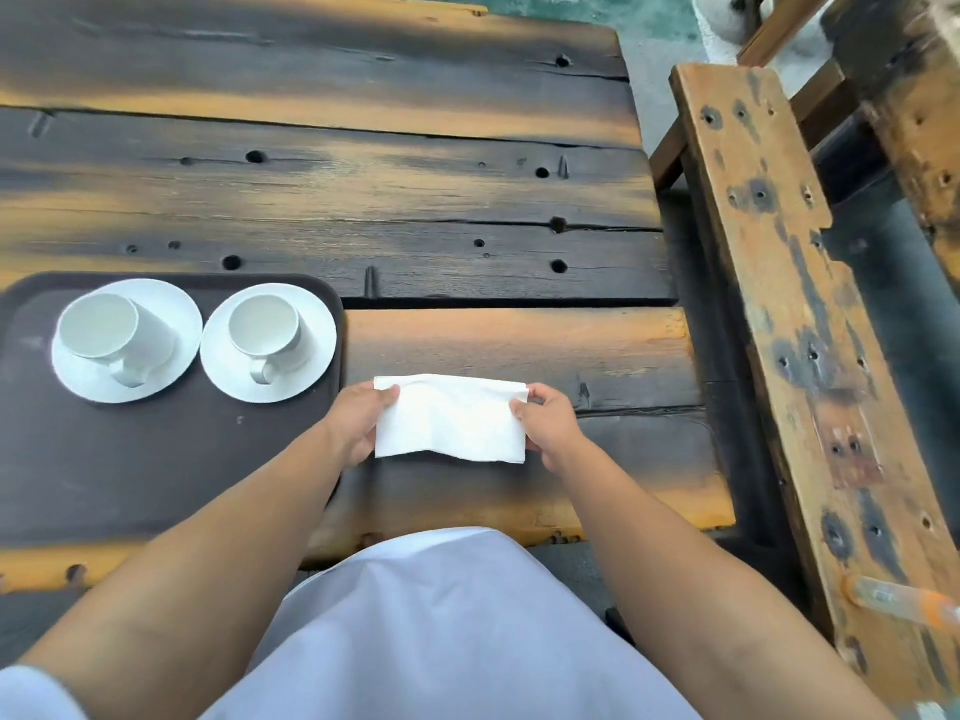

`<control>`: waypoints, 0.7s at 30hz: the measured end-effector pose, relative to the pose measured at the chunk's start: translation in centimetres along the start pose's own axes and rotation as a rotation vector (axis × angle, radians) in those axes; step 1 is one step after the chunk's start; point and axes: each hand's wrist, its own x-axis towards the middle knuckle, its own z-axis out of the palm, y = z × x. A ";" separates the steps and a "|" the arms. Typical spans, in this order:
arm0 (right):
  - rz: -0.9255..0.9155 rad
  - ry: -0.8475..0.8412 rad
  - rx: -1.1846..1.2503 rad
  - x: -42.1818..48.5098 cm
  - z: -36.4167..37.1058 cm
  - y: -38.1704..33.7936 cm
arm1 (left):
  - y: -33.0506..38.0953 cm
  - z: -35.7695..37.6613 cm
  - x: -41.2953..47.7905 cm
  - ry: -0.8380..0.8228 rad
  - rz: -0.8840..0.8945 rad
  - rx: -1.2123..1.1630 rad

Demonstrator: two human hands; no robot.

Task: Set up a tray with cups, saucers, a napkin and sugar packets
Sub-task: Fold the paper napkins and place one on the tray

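A dark brown tray lies on the wooden table at the left. Two white saucers stand side by side on its far part, each with a white cup on it: the left saucer carries the left cup, the right saucer the right cup. Just right of the tray, above the table, a white folded napkin is stretched between my hands. My left hand pinches its left edge, my right hand its right edge. No sugar packets are in sight.
A worn wooden bench runs along the right side of the table, with a gap between them. A clear and orange object lies on the bench near its front end. My light-coloured clothing fills the bottom centre.
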 end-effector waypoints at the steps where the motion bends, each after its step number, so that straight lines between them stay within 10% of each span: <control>1: -0.012 0.002 -0.004 -0.5 -0.3 0.2 | -0.4 -0.1 -0.5 0.002 0.023 0.011; 21: 0.186 -0.309 0.252 -8.7 4.5 9.4 | -12.3 -6.6 -10.3 0.286 0.226 -0.045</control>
